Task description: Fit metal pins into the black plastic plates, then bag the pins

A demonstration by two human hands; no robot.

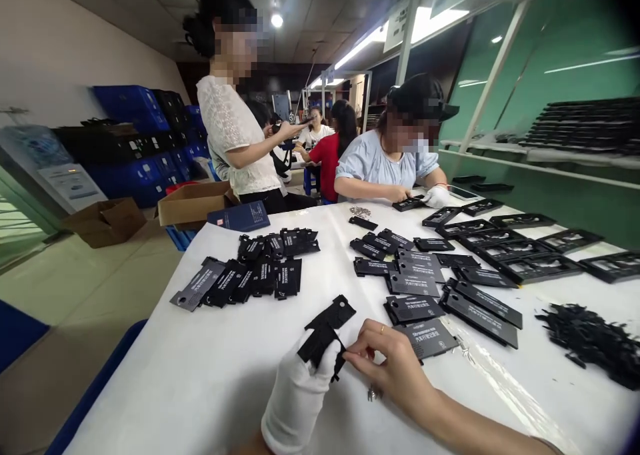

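Currently, left hand (296, 398), in a white glove, curled firmly round a black part (317, 343) held above the white table (165, 382). Right hand (400, 368) bare, a ring (383, 329) on one finger; thumb and forefinger pinched narrow on the part's right edge, other fingers bent in. Part tilted, far end showing a round hole. Seems layered; cannot tell whether one piece or two. Its near end is covered by the glove, and the exact spot under the right fingertips is hard to make out. Both forearms cut off by the lower edge.

Bearings from the black part: just right and slightly nearer, small silvery bits (373, 394), partly hidden under the right hand, too small to identify. Well to the right, heap of black strips (595, 345), tangled. Beyond to the right, overlapping lettered covers (423, 335); beyond to the left, another lettered batch (227, 283), some partly hidden by their neighbours. Past the right-hand covers, open black frames (540, 266).

Farther beyond, a seated co-worker (383, 162) holds a dark frame (407, 204), one hand gloved. Far left beyond, a blue book (240, 216), a standing person (230, 122) with an unclear handheld object, then blue crates (133, 105).
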